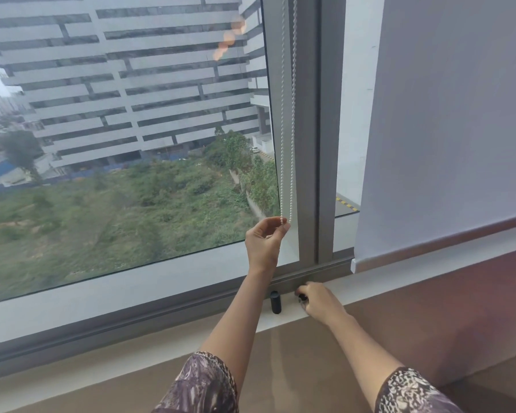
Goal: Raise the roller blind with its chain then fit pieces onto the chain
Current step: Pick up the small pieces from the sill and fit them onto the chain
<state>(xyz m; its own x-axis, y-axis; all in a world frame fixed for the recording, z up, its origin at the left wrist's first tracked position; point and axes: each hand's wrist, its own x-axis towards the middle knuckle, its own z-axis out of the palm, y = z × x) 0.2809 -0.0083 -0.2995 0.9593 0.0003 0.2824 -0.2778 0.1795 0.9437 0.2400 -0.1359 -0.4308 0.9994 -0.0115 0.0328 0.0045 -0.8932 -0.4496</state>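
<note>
- The white bead chain [292, 120] hangs as a long upright loop along the grey window frame [307, 144], right of centre; its bottom bend sits at mid-frame.
- The left hand [264, 242] pinches that bottom bend between thumb and fingertips, the other fingers curled, directly under the chain's run.
- A small black piece [302, 297] lies below, on the sill [161, 296], well apart from the chain end; the right hand [320, 302] closes around it, fingers curled.
- A black cylinder [275, 301] stands upright on the sill just left of the right hand, untouched.
- A lowered roller blind [447, 144] fills the upper right.
- The coming move likely lifts the piece straight up to the held loop.
</note>
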